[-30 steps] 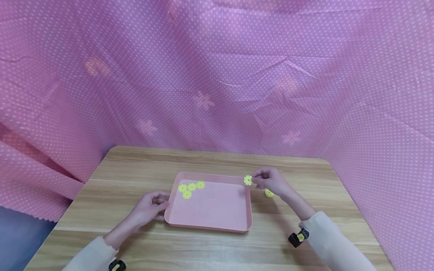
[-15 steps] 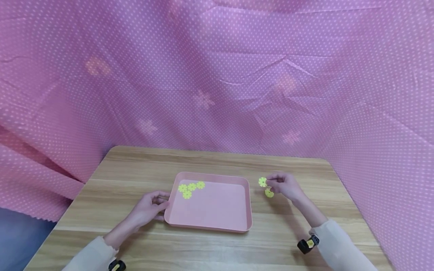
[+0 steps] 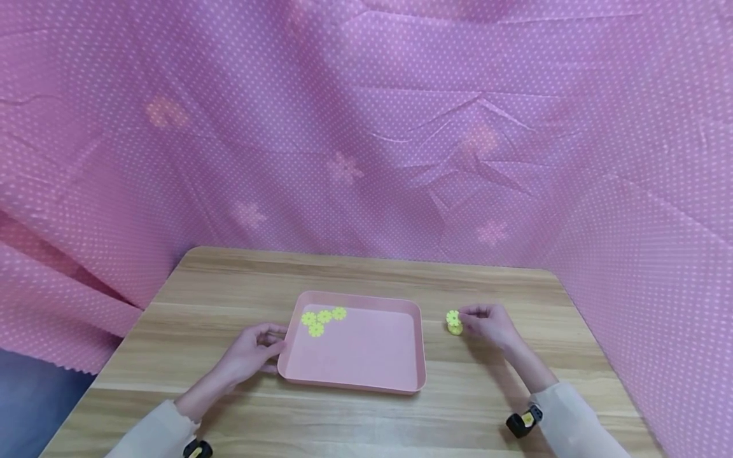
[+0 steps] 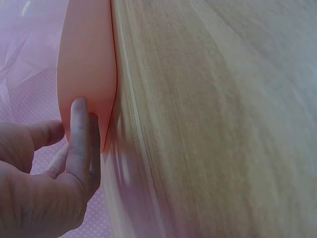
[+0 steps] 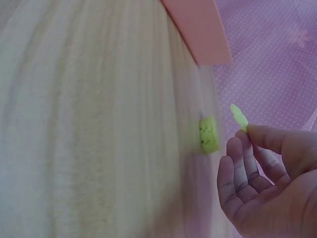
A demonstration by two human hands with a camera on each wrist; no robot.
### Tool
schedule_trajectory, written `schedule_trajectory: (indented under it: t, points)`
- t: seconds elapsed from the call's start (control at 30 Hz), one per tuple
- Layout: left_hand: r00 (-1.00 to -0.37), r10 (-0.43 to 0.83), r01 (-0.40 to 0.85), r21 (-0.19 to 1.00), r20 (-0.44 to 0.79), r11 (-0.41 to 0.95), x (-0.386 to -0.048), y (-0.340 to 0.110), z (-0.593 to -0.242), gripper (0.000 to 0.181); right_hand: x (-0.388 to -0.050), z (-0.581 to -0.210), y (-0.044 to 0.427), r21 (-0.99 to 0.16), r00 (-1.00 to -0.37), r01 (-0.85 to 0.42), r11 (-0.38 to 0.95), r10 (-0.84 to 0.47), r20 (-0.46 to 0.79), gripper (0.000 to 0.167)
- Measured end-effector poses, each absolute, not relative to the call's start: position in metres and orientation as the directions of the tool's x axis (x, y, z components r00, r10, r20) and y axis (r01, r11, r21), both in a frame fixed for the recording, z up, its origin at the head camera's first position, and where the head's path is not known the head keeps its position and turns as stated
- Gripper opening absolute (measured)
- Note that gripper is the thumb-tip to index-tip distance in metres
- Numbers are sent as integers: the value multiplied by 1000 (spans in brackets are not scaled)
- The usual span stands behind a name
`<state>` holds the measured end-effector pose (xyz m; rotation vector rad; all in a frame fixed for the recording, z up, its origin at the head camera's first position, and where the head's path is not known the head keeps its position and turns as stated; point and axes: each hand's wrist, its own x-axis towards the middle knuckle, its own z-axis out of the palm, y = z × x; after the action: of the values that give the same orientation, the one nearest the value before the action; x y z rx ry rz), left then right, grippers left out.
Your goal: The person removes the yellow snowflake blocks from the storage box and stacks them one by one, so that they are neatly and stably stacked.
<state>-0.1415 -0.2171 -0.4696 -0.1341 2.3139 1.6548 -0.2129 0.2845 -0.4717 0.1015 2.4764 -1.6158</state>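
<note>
A yellow flower-shaped disc (image 3: 453, 317) is pinched between the thumb and index finger of my right hand (image 3: 494, 326). In the head view it overlaps a yellow stack (image 3: 455, 330) on the table; the right wrist view shows the held disc (image 5: 238, 116) apart from the stack (image 5: 209, 135). My left hand (image 3: 247, 353) rests against the left side of the pink tray (image 3: 355, 384). In the left wrist view, the hand's extended fingers (image 4: 79, 144) touch the tray's outer wall (image 4: 88, 54), with the thumb at its edge. Several yellow flower discs (image 3: 324, 316) lie in the tray's back left corner.
The wooden table (image 3: 240, 280) reaches past the tray on every side. A pink dotted cloth (image 3: 366, 191) hangs behind the table and at both sides. Each wrist wears a black device, the right one (image 3: 521, 423) below the sleeve's cuff.
My right hand has moved right and slightly nearer with its disc, from the tray's back right corner to the stack. My left hand and the discs in the tray have stayed put.
</note>
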Motion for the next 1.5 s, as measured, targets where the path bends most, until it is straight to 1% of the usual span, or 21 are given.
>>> schedule_trajectory:
  t: [0.17,0.3,0.7,1.2,1.4,1.5]
  points:
    - [-954,93,-242,912,-287,332,-143,-217,-469,39,-213,-479,289,-900,-978,163,405,-54,-202,35]
    - [-954,88,-242,910,-287,335,-145,-216,-469,39,-215,-483,290,-907,-973,194,373,-45,-227,37]
    - [-954,74,-248,906,-290,343,-150,-215,-468,39,-221,-484,291,-900,-969,209,383,-42,-243,38]
    - [-954,73,-248,901,-291,356,-159,-214,-468,40,-231,-485,292,-898,-970,205,389,-39,-238,34]
    - [-955,69,-246,899,-289,361,-161,-214,-469,40,-235,-485,294,-903,-970,196,383,-58,-235,33]
    - [-956,75,-241,903,-285,357,-162,-214,-469,40,-236,-486,294,-908,-970,197,371,-64,-236,29]
